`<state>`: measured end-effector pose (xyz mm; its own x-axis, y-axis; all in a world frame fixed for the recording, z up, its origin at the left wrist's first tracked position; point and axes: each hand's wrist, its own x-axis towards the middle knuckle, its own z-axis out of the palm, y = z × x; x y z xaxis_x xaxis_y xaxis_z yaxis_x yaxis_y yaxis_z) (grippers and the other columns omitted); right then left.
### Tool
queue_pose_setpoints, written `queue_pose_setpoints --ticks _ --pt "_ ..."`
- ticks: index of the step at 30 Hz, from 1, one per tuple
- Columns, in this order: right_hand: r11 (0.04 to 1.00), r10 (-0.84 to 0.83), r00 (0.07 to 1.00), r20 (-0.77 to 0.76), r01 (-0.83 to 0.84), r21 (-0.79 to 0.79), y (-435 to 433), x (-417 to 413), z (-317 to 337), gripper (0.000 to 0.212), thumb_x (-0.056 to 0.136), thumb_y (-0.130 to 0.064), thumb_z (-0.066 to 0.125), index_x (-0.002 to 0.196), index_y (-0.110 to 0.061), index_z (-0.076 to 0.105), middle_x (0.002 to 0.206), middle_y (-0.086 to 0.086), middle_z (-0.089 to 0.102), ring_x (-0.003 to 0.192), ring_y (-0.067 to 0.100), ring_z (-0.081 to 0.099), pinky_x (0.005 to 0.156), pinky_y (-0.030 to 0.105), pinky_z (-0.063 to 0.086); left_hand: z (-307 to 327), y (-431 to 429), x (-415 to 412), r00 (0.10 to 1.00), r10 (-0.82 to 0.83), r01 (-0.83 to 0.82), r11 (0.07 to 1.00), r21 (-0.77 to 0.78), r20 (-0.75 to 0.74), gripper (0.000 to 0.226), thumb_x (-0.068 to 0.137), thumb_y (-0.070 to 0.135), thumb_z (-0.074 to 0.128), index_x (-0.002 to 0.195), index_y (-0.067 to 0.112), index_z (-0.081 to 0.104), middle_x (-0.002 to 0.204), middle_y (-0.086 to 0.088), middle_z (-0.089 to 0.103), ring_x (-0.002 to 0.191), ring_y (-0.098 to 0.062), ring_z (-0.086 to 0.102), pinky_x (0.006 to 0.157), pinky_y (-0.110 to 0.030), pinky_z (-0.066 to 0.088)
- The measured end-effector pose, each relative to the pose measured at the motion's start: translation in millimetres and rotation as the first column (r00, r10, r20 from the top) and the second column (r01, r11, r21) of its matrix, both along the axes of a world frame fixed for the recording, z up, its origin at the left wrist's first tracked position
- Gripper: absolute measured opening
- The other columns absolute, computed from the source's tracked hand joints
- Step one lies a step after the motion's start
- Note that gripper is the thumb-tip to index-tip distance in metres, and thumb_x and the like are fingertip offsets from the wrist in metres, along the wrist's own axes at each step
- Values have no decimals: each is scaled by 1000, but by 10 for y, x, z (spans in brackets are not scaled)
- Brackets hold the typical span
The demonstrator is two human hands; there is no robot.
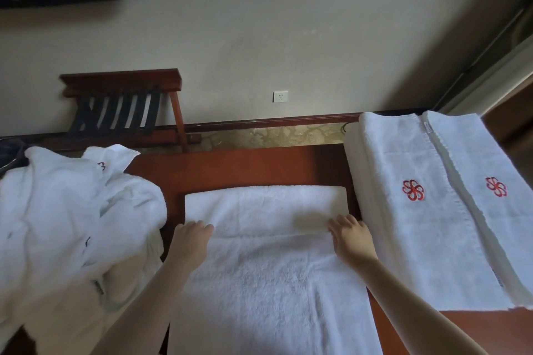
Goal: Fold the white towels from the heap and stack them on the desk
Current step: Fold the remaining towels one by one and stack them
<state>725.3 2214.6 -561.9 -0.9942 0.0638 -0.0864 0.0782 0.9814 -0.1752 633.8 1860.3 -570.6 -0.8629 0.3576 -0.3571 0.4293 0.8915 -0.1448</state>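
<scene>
So the person is standing at the desk and working through the towels, roughly mid-job I'd say. The folded stack is sitting along the desk's right edge, reaching back to the far edge, with two red flower logos showing on top (can't count the layers from here, but it's looking several deep). The heap is slumping over the left edge, and it's looking bulky enough that plenty is waiting to be folded.

The towel in hand is lying flat in the middle of the desk, between heap and stack, its near end hanging over the front edge. It's looking like one fold is in progress, with a layer's edge running straight across it. The left hand is gripping that fold line at the towel's left side, fingers curled down onto the cloth. The right hand is resting on the same line at the right side, just beside the stack; whether it's pinching or only pressing, I can't tell.

Containers: nothing obvious. Something dark and rimmed is peeking out behind the heap at the far left corner, but I can't tell what it is or what it's holding.
</scene>
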Motion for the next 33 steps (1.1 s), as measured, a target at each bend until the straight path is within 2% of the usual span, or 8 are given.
queue_pose_setpoints --ticks 5,10,12,16,19,22,27,33 --pt "1000 6 979 -203 -12 -28 5 72 93 25 56 8 70 65 -11 56 64 1 51 58 24 47 50 29 35 220 -76 6 984 -76 114 965 238 -163 34 52 -4 73 58 13 45 54 2 41 49 -19 44 51 -27 36" --pt "998 65 977 -203 -67 -3 -23 284 22 23 52 4 69 66 -11 57 64 1 50 58 24 48 51 31 40 211 -107 171 981 -124 156 963 222 -152 40 43 -8 74 53 14 42 51 2 39 47 -18 43 49 -27 37" --pt "997 71 988 -139 -70 11 -52 340 -30 24 51 3 70 67 -11 60 66 2 53 61 25 52 51 33 43 116 -91 264 988 -121 135 980 146 -97 44 49 -8 73 57 18 39 57 5 38 54 -17 48 53 -28 36" --pt "999 -2 984 179 -7 50 -92 355 -153 25 69 -2 54 86 -18 61 89 -3 59 91 23 53 72 32 40 -49 -66 334 999 -11 11 1000 -9 45 23 79 2 46 88 23 43 98 5 45 100 -18 42 80 -31 34" --pt "997 -67 989 132 71 -27 -134 299 -123 22 64 0 59 80 -13 65 83 3 62 82 28 57 65 33 38 16 23 258 998 36 -36 999 -7 54 14 79 10 44 85 22 43 95 5 41 100 -18 40 78 -30 32" --pt "997 -29 997 66 33 -67 -247 128 -101 29 71 -5 58 98 -13 67 95 3 64 89 26 59 72 35 44 80 193 144 997 34 -27 993 119 -62 4 81 14 56 84 16 55 93 1 51 94 -21 50 73 -30 40" --pt "979 66 998 10 -63 -192 -665 -270 -103 42 81 -4 52 122 -10 58 123 8 57 114 27 53 94 36 43 27 682 -20 993 49 5 883 470 -103 26 57 -12 73 80 0 68 95 -16 66 86 -36 64 60 -40 54" --pt "960 119 991 69 -97 -262 -920 -636 -335 50 101 -13 32 151 -13 29 159 7 19 148 24 14 120 32 6 -176 995 -215 992 123 -107 790 604 15 34 73 -13 63 106 -4 69 120 -23 62 111 -39 60 87 -49 52"
